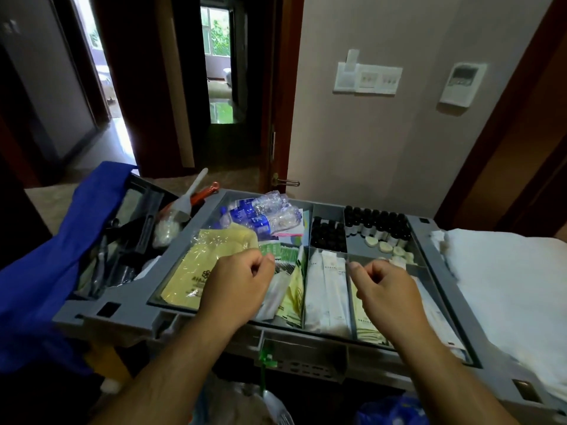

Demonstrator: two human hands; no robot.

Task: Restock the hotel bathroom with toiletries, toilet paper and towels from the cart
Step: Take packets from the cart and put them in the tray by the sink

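Closest in, left hand (242,280) low over the middle of the gray cart tray (129,314), above the edge of the yellow bags (196,271) and the pale green packets (293,299). Fingers curled in, thumb tip next to the first finger, nothing to see inside it. Right hand (383,283) the same way: fingers curled, thumb by the first finger, nothing seen in its hold. Over the front slot on the right side, just beside the long white packets (326,289). Hands apart, with those white packets between them.

A bit farther back, bright green packets (283,251) right by the left thumb. Behind those, squashed water bottles (264,214) with blue labels in the back left part. To their right, small dark bottles (377,223) standing in rows in two back slots, and little round white pieces (385,246) lying in front of them.

On the right end of the cart, a pile of white towels (506,271). On the left end, a blue bag (46,271) and a white-handled brush (191,191) sticking up.

Past the cart, a pale wall with white switches (369,78) and a small white control box (463,84). Left of that, a dark wooden door with a brass handle (287,181) — and far off through the doorway, a bright window.
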